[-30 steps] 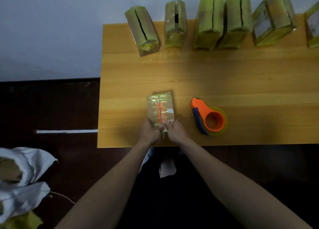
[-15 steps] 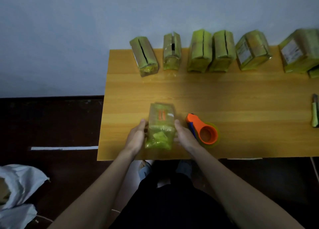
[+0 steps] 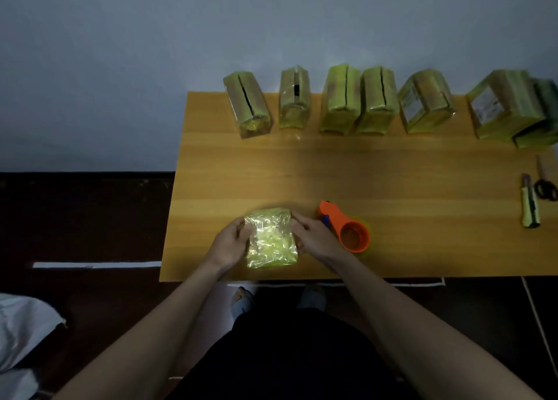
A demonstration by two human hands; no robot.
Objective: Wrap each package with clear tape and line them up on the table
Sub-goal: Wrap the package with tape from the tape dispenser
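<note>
Since a moment ago the package [image 3: 270, 239] has been turned so its crinkled, tape-covered face points up, the red strip gone from sight. Both hands hold it near the front edge of the surface [image 3: 392, 173]: the left hand [image 3: 230, 242] curls its grip round the left side, the right hand [image 3: 314, 239] pinches the right side. Just right of that grip lies the orange tape dispenser [image 3: 347, 231]; well beyond, a row of wrapped packages [image 3: 359, 105] lines the far edge.
</note>
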